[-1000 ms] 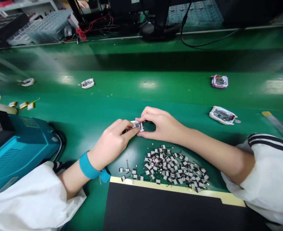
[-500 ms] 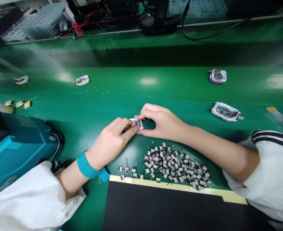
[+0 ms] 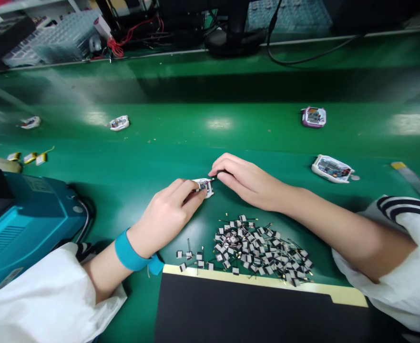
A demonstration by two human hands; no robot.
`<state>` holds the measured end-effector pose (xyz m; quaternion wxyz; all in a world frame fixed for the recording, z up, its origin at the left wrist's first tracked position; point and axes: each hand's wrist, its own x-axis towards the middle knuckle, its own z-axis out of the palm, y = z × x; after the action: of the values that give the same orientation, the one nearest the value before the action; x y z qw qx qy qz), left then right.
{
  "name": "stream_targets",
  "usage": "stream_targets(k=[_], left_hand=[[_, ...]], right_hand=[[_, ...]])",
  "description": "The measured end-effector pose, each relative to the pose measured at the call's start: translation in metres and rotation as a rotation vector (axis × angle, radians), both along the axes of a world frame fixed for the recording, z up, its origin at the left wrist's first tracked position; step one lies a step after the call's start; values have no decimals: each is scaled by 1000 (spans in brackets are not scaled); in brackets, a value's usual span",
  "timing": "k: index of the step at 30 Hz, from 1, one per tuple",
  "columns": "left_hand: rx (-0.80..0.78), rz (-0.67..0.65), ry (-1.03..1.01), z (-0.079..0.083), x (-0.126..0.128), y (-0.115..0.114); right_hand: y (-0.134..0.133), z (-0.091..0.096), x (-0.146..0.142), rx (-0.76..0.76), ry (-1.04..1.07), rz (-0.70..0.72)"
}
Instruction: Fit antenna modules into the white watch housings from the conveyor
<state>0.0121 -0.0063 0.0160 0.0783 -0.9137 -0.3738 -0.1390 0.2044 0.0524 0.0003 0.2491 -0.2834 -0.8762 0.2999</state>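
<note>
My left hand [image 3: 170, 207] is closed on the left end of a small white device housing [image 3: 207, 190] with a circuit board inside, low over the green bench. The fingers cover much of the housing. My right hand [image 3: 250, 183], at the housing's right end, pinches a small black part [image 3: 221, 173]. The fingers hide most of this part, so its kind cannot be made out. Just below my hands lies a heap of small grey-and-black pieces with thin leads [image 3: 260, 247], many tipped in gold. Several stray pieces lie to its left.
Open white housings [image 3: 333, 168] [image 3: 119, 123] and a purple one [image 3: 314, 116] lie farther back. A teal machine [image 3: 41, 209] stands at left, beside yellow battery cells [image 3: 30, 157]. A black sheet with a yellow edge [image 3: 260, 309] lies in front; tweezers-like metal strips [image 3: 413, 181] rest at right.
My right hand has drawn slightly right, its fingers off the housing's near edge and closer together, with the black part now showing between them. My left hand keeps hold of the housing.
</note>
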Motion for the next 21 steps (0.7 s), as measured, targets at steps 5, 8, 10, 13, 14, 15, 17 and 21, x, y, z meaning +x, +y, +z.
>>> stream_targets(k=[5,8,10,13,14,15,17,21], left_hand=[[16,9,-13,-1,-1,1],[-2,8,-40,-2,-1,2],[-13,12,-49,-3,-1,2],[-9,20,-55,-3,-1,2],[-8,19,-55,-3,-1,2],[-9,18,-54,-4,-2,2],[-13,16,-59,-4,-2,2],[-15,21,-71,-4,-2,2]], right_hand=[[-3,1,8,153,143,-117],[-9,3,7,131,247,-158],[-12,5,4,103,312,-168],[-15,5,-1,77,365,-189],[-15,4,-3,72,375,-200],[-15,3,-4,68,386,-212],[-15,1,-5,62,407,-233],[-15,-1,-4,66,407,-239]])
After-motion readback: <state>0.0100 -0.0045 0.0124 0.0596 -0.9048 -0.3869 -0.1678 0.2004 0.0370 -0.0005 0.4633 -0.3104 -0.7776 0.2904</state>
